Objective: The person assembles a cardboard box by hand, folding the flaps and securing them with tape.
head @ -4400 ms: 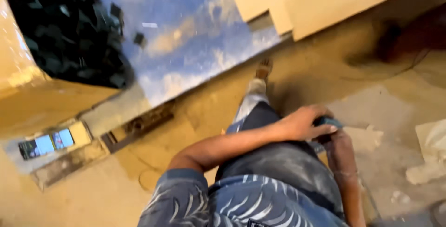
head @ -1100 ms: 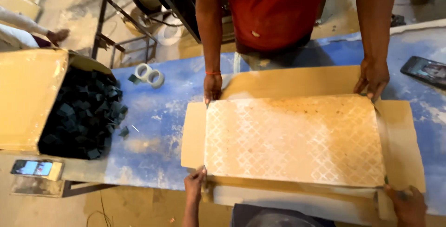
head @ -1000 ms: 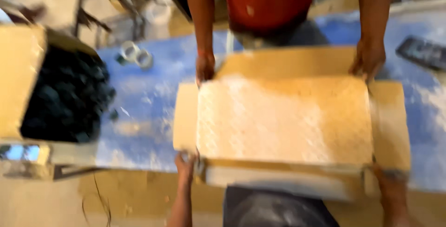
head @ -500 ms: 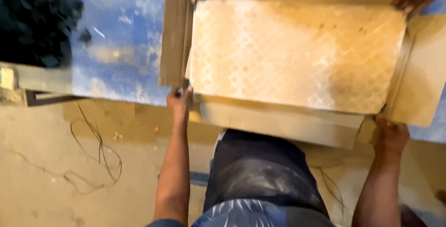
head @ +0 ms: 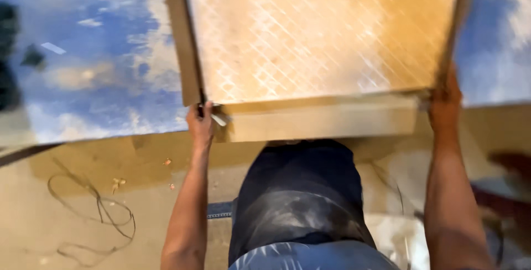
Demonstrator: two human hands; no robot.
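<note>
The blue, paint-worn table [head: 83, 76] fills the upper view, its near edge running across the middle, with bare dusty floor [head: 83, 203] below it and a loose loop of wire [head: 94, 220] lying there, well apart from the hands. On the table sits a wide cardboard box [head: 321, 121], its near wall overhanging the table edge toward the person. A tan panel with a diamond pattern [head: 315, 32] lies in it, filling it side to side. The box's left flap [head: 180, 38] stands up; open table lies beyond it on the left.

The left hand [head: 200, 122] is closed on the box's near-left corner, pinching the flap's base, forearm reaching straight up from below. The right hand [head: 445, 101] clasps the near-right corner, fingers around the side wall, arm extended likewise.
</note>
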